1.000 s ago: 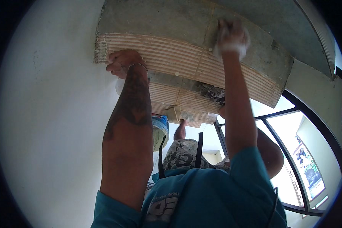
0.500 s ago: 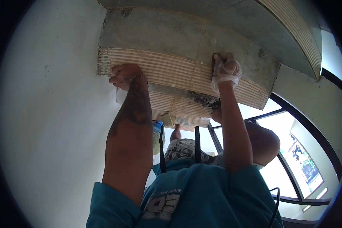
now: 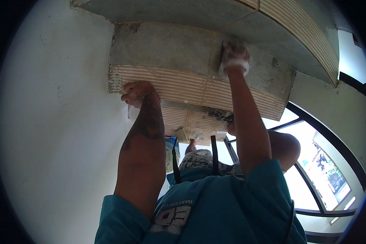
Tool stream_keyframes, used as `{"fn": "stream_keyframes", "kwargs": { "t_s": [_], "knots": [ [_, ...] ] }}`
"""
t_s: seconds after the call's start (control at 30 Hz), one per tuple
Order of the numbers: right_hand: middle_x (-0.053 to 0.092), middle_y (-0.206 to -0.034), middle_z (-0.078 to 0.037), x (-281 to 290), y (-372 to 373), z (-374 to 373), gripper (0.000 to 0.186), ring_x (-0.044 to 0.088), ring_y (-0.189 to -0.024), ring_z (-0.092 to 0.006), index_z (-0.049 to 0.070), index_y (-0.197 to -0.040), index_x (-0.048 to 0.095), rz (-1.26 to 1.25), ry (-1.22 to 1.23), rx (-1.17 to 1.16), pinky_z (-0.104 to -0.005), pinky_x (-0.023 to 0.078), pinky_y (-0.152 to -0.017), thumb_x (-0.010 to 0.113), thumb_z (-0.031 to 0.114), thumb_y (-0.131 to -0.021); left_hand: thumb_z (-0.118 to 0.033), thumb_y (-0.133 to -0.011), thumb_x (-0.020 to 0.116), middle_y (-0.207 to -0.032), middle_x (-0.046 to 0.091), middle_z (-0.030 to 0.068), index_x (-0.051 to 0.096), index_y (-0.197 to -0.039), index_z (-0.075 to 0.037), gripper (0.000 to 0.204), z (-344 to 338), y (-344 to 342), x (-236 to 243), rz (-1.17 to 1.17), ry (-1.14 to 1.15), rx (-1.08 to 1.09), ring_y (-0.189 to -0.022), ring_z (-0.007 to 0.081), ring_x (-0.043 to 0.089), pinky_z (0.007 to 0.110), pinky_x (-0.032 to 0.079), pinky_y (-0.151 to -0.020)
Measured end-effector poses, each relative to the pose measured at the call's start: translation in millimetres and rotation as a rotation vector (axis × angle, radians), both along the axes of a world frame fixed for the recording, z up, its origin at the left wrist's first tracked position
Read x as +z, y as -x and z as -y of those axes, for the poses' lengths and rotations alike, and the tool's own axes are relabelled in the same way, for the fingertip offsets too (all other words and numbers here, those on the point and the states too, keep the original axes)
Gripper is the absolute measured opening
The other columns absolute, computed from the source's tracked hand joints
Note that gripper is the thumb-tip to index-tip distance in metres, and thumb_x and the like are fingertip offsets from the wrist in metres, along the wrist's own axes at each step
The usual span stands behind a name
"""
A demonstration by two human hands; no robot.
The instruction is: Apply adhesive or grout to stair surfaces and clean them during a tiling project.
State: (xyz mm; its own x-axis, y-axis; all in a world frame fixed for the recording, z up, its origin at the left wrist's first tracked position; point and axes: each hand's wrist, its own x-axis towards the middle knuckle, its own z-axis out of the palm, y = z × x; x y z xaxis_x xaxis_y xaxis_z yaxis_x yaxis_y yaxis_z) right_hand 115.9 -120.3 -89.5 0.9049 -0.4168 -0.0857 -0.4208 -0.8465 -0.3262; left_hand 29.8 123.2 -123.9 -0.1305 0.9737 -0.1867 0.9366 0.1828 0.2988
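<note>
My right hand [image 3: 235,57], in a clear plastic glove, presses against the grey tread [image 3: 162,44] of a tiled step, right of a joint line. It grips a thin dark flat pad [image 3: 223,52], mostly hidden by my fingers; motion blurs the hand. At the left end of the ribbed beige nosing [image 3: 171,79], my left hand [image 3: 141,91] rests with curled fingers by the step's lower edge. What those fingers close on, if anything, is hidden.
A white wall [image 3: 57,122] runs along the left. Another step with a ribbed edge [image 3: 301,28] rises above. Below lie a lower step [image 3: 173,116], a dark patch of debris [image 3: 219,115] and a beige container [image 3: 183,133]. Dark-framed windows [image 3: 313,187] stand at the right.
My right hand has moved up from the ribbed nosing onto the grey tread, with the dark pad in it. My left hand stays at the nosing's left end; the view has shifted slightly.
</note>
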Motion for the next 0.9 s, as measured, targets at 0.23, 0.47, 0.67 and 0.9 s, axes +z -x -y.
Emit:
{"fn": "stream_keyframes", "kwargs": {
  "t_s": [0.23,0.47,0.67,0.9],
  "knots": [
    [0.059,-0.076,-0.01,8,33,26,0.017,0.056,-0.074,-0.0264,0.011,-0.073,0.06,0.12,-0.002,-0.458,-0.0358,0.043,-0.068,0.057,0.028,-0.072,-0.026,-0.082,0.033,-0.091,0.047,0.018,0.039,-0.096,0.003,0.033,-38,48,-65,-0.954,-0.207,-0.751,-0.084,0.0294,0.053,0.038,0.046,-0.071],
    [0.058,-0.074,-0.012,7,-6,-42,0.023,0.055,-0.07,-0.0286,0.009,-0.072,0.061,0.34,0.268,0.066,-0.0359,0.043,-0.061,0.056,0.031,-0.07,-0.033,-0.082,0.03,-0.09,0.052,0.0166,0.041,-0.095,0.0,0.037,-59,29,-35,-0.229,-0.11,-0.159,-0.08,0.0297,0.056,0.038,0.048,-0.066],
    [0.057,-0.076,-0.012,16,9,70,0.021,0.054,-0.08,-0.0234,0.01,-0.074,0.061,0.136,0.083,-0.485,-0.0358,0.042,-0.067,0.053,0.03,-0.073,-0.032,-0.081,0.032,-0.09,0.053,0.0139,0.039,-0.098,-0.001,0.036,-17,-2,16,-0.306,-0.095,-0.266,-0.079,0.0267,0.056,0.036,0.048,-0.065],
    [0.056,-0.095,-0.013,12,34,-84,0.027,0.048,-0.098,-0.0254,0.007,-0.09,0.057,-0.049,-0.064,0.216,-0.0453,0.034,-0.083,0.046,0.027,-0.076,-0.027,-0.078,0.045,-0.089,0.051,0.0093,0.034,-0.104,0.0,0.039,-38,17,-13,-1.078,-0.008,-0.897,-0.077,0.02,0.055,0.028,0.045,-0.062]
  ]
}}
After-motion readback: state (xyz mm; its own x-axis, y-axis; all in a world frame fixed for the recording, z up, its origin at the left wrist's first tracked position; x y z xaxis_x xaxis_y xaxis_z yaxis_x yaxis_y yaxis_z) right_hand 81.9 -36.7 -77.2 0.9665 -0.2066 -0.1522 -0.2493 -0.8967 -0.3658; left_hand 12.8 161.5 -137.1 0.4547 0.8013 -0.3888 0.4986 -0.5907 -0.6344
